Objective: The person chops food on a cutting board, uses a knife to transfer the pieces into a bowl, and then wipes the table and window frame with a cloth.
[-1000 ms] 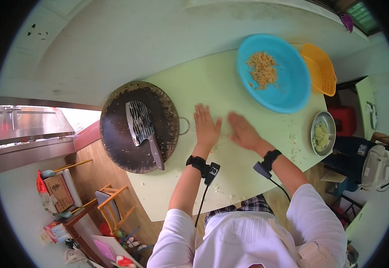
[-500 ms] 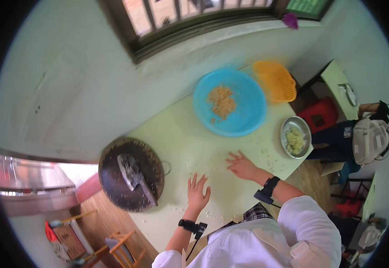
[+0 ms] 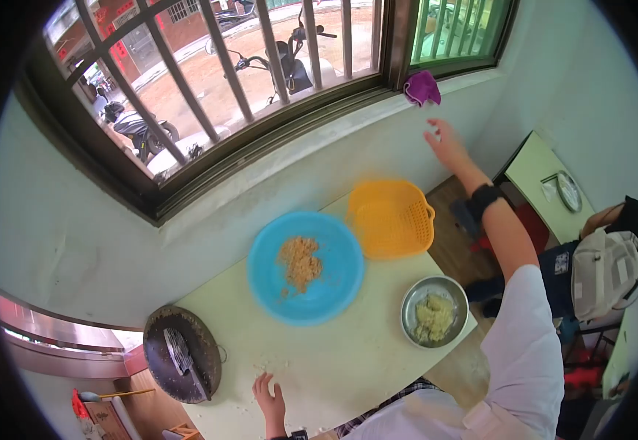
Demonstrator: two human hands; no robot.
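My right hand (image 3: 447,147) is raised and reaches out just below a purple cloth (image 3: 422,88) on the window sill; its fingers are apart and empty. Low over the near edge of the pale green table (image 3: 260,348) is my left hand (image 3: 268,396), empty with fingers spread. To its left lies a cleaver (image 3: 184,359) on a round dark chopping board (image 3: 159,339). A blue basin (image 3: 341,268) holds light brown minced food (image 3: 301,262). Beside it stands a yellow basket (image 3: 389,220). A metal bowl (image 3: 407,312) with pale yellow-green shredded food (image 3: 434,317) sits at the right corner.
A barred window (image 3: 253,59) runs along the wall behind the table. On the right, a person with a light backpack (image 3: 599,271) is near another table (image 3: 546,172) and a red stool. White crumbs are scattered on the near tabletop. A wooden chair part shows at lower left.
My right hand has moved from over the table up toward the purple cloth. My left hand stays low near the table edge. The view has tilted up, showing more of the window.
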